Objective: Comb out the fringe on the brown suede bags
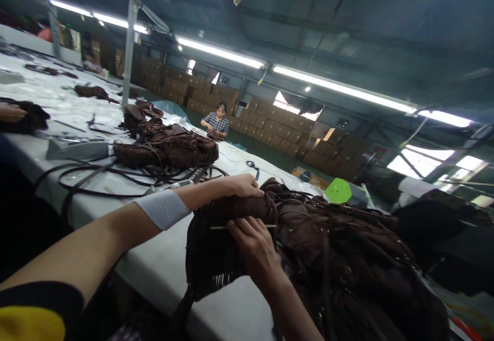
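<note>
Dark brown cloth piece (212, 253), apparently a bag, sits directly under your fingers, over the near edge of the white table (162, 261). Its gathered upper band passes between your two hands; its darker body hangs below and to the left of the right fingers. Handling, by judgement: light, soft, limp, not fragile, prone to fold and sag. Slipperiness cannot be told. Best hold is the thick gathered band, both hands apart; the loose lower part, where pale slits show, offers poor purchase.

Your left hand (247, 185) is closed in a fist on the band's upper edge. Your right hand (254, 243) lies just nearer to you, fingers bent and close together on the cloth; its thumb is hidden, so you cannot confirm a pinch. A thin pale stick (219, 227) shows either side of the right fingertips.

Right of your fingers, close by, lies a heap of brown goods (347, 258) with straps and metal fittings. Beyond and left of them is another brown pile (173, 145); well beyond, a person (217, 123) in checked clothing.
</note>
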Demonstrator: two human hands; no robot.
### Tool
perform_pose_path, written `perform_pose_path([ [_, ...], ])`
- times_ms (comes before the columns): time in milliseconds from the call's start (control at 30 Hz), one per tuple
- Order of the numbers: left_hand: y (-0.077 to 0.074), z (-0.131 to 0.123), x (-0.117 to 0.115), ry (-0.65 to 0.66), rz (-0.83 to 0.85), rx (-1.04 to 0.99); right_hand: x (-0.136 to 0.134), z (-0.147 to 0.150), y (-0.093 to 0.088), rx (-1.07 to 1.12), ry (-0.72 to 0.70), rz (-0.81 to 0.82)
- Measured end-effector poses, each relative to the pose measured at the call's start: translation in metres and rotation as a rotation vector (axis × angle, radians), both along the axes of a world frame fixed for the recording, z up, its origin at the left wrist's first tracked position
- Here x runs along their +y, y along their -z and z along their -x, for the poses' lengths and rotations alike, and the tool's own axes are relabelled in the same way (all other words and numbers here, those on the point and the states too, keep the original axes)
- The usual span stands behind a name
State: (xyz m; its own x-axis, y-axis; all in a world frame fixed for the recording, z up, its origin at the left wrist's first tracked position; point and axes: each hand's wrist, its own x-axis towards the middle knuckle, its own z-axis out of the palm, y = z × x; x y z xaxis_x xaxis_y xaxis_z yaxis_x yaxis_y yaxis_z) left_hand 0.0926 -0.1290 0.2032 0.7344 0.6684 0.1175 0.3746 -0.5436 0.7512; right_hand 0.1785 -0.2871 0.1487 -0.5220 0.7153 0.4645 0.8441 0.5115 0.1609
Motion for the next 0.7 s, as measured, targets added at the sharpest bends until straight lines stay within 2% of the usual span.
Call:
perform_pose_path([
  [133,-0.002,0.003,-0.004,-0.029,0.049,0.045,0.019,-0.002,0.042,-0.081,-0.002,0.181],
  [267,0.003,0.006,0.001,-0.088,0.102,0.057,0.014,0.002,0.075,0.029,-0.002,0.319],
  [367,0.011,0.006,0.007,-0.147,0.116,0.024,0.001,0.01,0.087,0.184,-0.061,0.367],
  [500,0.026,0.001,0.017,-0.218,0.104,-0.054,-0.013,0.017,0.101,0.372,-0.1,0.352],
  [700,0.053,-0.015,0.034,-0.304,0.024,-0.104,-0.018,0.014,0.109,0.465,-0.084,0.321],
])
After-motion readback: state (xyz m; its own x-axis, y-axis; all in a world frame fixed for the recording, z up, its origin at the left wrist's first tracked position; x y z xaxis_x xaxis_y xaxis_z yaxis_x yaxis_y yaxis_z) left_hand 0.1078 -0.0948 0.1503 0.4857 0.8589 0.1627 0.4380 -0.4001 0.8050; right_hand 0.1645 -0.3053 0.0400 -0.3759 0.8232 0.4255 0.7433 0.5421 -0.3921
